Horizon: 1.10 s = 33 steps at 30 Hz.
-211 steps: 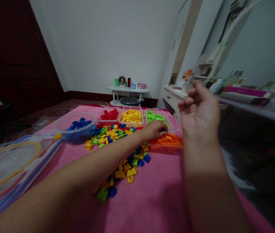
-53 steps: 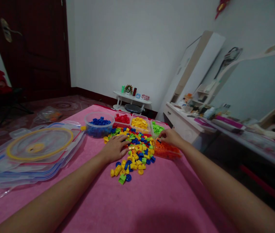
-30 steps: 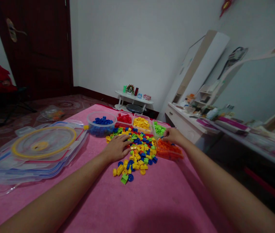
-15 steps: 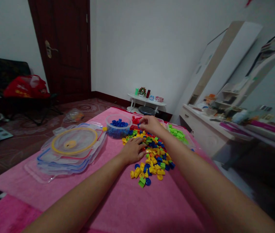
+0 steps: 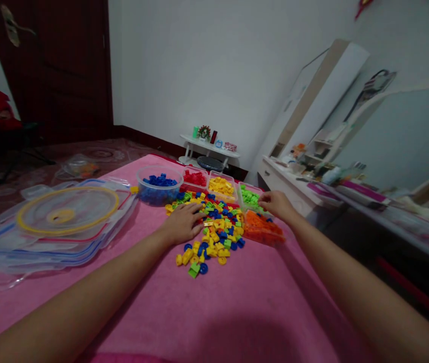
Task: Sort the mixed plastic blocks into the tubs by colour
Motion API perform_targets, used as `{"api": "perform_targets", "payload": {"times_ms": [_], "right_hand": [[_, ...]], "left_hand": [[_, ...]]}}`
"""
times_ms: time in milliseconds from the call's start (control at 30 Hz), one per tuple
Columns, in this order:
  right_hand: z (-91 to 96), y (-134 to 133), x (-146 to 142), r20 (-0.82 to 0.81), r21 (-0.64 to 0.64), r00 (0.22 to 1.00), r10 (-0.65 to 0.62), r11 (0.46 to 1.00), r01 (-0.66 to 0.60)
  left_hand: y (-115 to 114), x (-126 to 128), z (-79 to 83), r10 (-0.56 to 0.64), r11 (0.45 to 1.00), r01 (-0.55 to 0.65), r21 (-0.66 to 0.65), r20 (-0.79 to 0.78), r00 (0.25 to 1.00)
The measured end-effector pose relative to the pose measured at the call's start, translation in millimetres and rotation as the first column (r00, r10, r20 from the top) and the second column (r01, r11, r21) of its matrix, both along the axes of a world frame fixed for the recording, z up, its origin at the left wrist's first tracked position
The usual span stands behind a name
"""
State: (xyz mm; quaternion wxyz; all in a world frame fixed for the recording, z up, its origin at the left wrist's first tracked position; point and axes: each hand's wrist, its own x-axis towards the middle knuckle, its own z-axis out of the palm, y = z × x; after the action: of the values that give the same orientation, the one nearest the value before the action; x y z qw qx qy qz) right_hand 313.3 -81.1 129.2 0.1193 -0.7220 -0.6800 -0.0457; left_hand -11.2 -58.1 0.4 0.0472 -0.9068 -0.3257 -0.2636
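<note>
A heap of small coloured plastic blocks (image 5: 216, 233) lies on the pink cloth (image 5: 237, 312). My left hand (image 5: 182, 223) rests flat on the heap's left edge, fingers spread. My right hand (image 5: 277, 203) hovers over the orange-block tub (image 5: 261, 233), by the green-block tub (image 5: 249, 196); its fingers are curled and I cannot see anything in them. Behind the heap stand a round bowl of blue blocks (image 5: 159, 185), a red-block tub (image 5: 195, 178) and a yellow-block tub (image 5: 221, 185).
A stack of clear lids with coloured rims (image 5: 53, 222) lies at the left. A white dresser (image 5: 293, 191) with clutter runs along the right. A small white side table (image 5: 208, 149) and a dark door (image 5: 55, 70) stand behind.
Half a second ago my right hand reached over by the blue bowl and red tub; it has swung back right to the orange tub. My left hand stayed on the heap. The view shifted.
</note>
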Motion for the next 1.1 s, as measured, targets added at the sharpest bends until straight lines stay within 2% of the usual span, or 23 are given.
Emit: {"api": "perform_targets", "payload": {"times_ms": [67, 167, 333, 500, 667, 867, 1100], "right_hand": [[-5.6, -8, 18, -0.001, -0.024, 1.000, -0.026, 0.999, 0.026], [-13.4, -12, 27, -0.021, -0.069, 0.998, -0.051, 0.996, 0.050], [-25.8, -9, 18, -0.054, -0.134, 0.995, -0.080, 0.988, 0.072], [-33.6, -4, 7, -0.072, -0.098, 0.990, -0.123, 0.988, 0.116], [-27.9, -5, 12, -0.159, -0.020, 0.972, -0.174, 0.985, 0.173], [-15.3, -22, 32, -0.258, 0.037, 0.941, -0.218, 0.971, 0.235], [-23.3, -34, 43, -0.199, -0.188, 0.940, -0.279, 0.952, 0.242]], "left_hand": [[0, 0, 0.4, 0.000, 1.000, 0.000, 0.004, 0.001, 1.000], [-1, 0, 2.3, -0.007, 1.000, 0.007, -0.001, -0.002, 1.000], [-2, -1, 4.0, -0.006, 1.000, 0.006, -0.016, 0.002, 1.000], [-2, -1, 4.1, -0.009, 1.000, 0.009, -0.027, 0.010, 1.000], [-3, -1, 4.2, -0.003, 1.000, 0.003, -0.013, -0.004, 1.000], [-2, 0, 4.1, -0.010, 1.000, 0.010, -0.009, -0.002, 1.000], [-3, -1, 4.2, -0.007, 1.000, 0.007, -0.018, -0.001, 1.000]]}}
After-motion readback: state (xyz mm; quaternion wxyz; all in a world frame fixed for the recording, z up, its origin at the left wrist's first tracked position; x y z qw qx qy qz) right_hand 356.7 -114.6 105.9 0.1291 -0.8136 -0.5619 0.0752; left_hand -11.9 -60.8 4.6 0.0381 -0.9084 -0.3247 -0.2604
